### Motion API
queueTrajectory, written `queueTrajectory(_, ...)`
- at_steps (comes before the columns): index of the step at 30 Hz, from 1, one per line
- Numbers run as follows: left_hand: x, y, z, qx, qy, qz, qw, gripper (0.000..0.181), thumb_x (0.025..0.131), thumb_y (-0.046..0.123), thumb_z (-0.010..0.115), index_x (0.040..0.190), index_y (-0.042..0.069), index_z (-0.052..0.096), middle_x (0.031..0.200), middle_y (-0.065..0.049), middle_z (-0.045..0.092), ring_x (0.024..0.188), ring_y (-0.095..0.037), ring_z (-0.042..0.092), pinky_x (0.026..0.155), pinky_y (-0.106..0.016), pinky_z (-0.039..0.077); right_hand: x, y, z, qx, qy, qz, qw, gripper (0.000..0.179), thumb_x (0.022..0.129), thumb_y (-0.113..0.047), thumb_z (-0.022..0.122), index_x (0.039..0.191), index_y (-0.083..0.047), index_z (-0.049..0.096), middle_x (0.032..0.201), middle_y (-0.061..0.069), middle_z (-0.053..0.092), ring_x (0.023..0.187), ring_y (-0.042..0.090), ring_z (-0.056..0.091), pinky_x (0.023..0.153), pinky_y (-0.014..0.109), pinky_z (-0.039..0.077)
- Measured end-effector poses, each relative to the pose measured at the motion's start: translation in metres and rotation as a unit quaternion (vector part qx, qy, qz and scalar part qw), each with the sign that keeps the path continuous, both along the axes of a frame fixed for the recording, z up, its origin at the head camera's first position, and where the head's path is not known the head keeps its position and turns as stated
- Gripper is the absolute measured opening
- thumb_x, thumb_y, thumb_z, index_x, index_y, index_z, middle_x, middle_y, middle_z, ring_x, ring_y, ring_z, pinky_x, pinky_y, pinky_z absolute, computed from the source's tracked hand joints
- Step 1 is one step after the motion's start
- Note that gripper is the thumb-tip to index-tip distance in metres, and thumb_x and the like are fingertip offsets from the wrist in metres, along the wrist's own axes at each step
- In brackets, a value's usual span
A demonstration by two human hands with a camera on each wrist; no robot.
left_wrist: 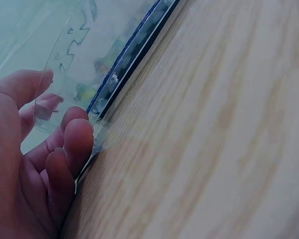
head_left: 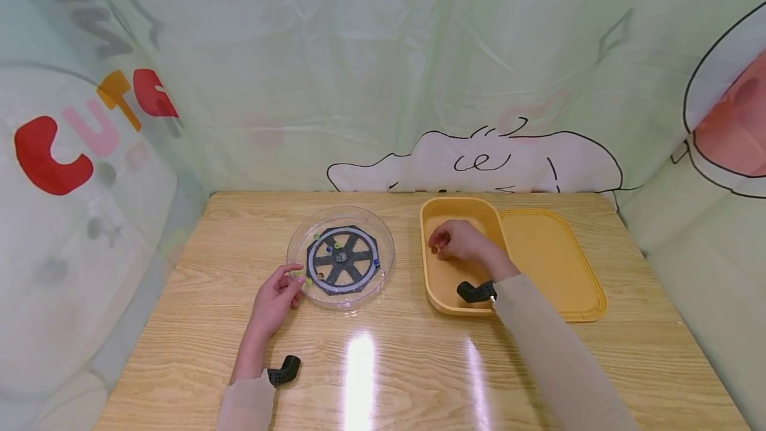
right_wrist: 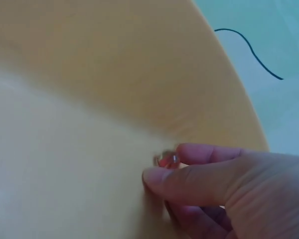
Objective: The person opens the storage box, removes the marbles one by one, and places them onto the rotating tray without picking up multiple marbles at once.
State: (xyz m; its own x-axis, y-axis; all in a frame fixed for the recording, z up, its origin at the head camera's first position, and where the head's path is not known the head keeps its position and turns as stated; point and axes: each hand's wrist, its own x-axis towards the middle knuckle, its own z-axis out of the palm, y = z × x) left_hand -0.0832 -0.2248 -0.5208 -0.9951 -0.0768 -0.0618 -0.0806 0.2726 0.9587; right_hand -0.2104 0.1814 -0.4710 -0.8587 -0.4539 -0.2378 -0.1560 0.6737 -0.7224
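Observation:
A clear round dish (head_left: 383, 285) stands on the table. Inside it lies a black spoked wheel (head_left: 342, 257) with a pale ring, and several glass marbles sit around and between its spokes, among them a blue marble (head_left: 376, 262). My left hand (head_left: 276, 303) holds the dish's near-left rim; in the left wrist view its fingers (left_wrist: 79, 139) lie at the clear wall. Over the floor of a yellow box (head_left: 427, 278), my right hand (head_left: 459, 241) pinches a clear marble with red inside (right_wrist: 167, 160) between thumb and fingertip, near the box's left wall.
A flat yellow lid (head_left: 556, 265) lies right of the box, against its side. Wood-grain tabletop (head_left: 401, 364) runs between me and both containers. A printed curtain (head_left: 311, 85) hangs behind the table and along its sides.

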Motion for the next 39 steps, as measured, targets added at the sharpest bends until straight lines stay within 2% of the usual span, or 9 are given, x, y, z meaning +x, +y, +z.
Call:
queueTrajectory(5,0.001,0.000,0.000,-0.001,0.001,0.000,1.0000,0.026,0.099,0.017,0.064,0.125,0.013,0.063,0.075,-0.012,0.057,0.058,-0.019,0.056,0.055,-0.029,0.052,0.002,-0.003,0.000,0.022,0.018,0.015,0.9995,0.016,0.079,0.003,0.079,0.092,-0.005,0.075,0.086,0.002,0.069,0.079,0.019,0.055,0.073,0.030,0.047)
queueTrajectory(10,0.001,-0.001,0.000,-0.002,-0.002,0.000,1.0000,0.027,0.099,0.019,0.064,0.126,0.014,0.063,0.076,-0.012,0.057,0.059,-0.020,0.056,0.057,-0.029,0.052,0.001,-0.005,-0.001,0.036,0.020,0.018,0.9990,0.016,0.079,-0.002,0.082,0.093,-0.007,0.075,0.084,0.002,0.065,0.081,0.019,0.054,0.075,0.031,0.046)
queueTrajectory(20,0.001,-0.002,-0.002,-0.001,-0.004,0.000,1.0000,0.028,0.100,0.020,0.064,0.127,0.015,0.063,0.077,-0.014,0.057,0.060,-0.021,0.057,0.057,-0.029,0.052,0.000,-0.007,-0.003,0.035,0.023,0.034,0.9985,0.013,0.081,-0.011,0.083,0.088,-0.009,0.073,0.078,-0.001,0.062,0.077,0.017,0.054,0.073,0.031,0.044)
queueTrajectory(24,0.000,-0.003,-0.001,-0.004,-0.015,0.002,0.9999,0.030,0.100,0.019,0.063,0.129,0.013,0.062,0.078,-0.014,0.058,0.060,-0.022,0.057,0.057,-0.028,0.052,0.000,-0.007,-0.003,0.030,0.024,0.031,0.9988,0.012,0.082,-0.011,0.083,0.087,-0.010,0.072,0.078,-0.001,0.062,0.076,0.017,0.054,0.073,0.031,0.044)
queueTrajectory(27,0.000,-0.001,0.005,-0.009,-0.024,0.001,0.9997,0.031,0.100,0.017,0.062,0.131,0.010,0.060,0.079,-0.016,0.058,0.062,-0.025,0.057,0.058,-0.029,0.052,0.000,-0.007,-0.002,0.021,0.022,0.030,0.9991,0.011,0.082,-0.011,0.082,0.087,-0.010,0.072,0.078,-0.001,0.062,0.076,0.017,0.054,0.073,0.031,0.045)
queueTrajectory(34,0.008,0.008,0.032,-0.010,-0.015,-0.013,0.9997,0.031,0.101,0.011,0.060,0.131,0.002,0.059,0.081,-0.024,0.057,0.063,-0.029,0.058,0.059,-0.031,0.052,-0.001,-0.005,-0.001,0.004,0.019,0.032,0.9993,0.009,0.084,-0.009,0.079,0.088,-0.010,0.072,0.080,-0.002,0.066,0.076,0.016,0.057,0.073,0.030,0.047)
queueTrajectory(39,0.009,0.008,0.034,-0.009,-0.011,-0.013,0.9998,0.031,0.100,0.011,0.061,0.130,0.002,0.059,0.080,-0.023,0.057,0.062,-0.027,0.058,0.058,-0.030,0.052,-0.001,-0.003,0.003,-0.010,0.008,0.031,0.9994,0.007,0.086,-0.006,0.074,0.092,-0.008,0.072,0.083,-0.001,0.068,0.075,0.017,0.057,0.069,0.031,0.047)
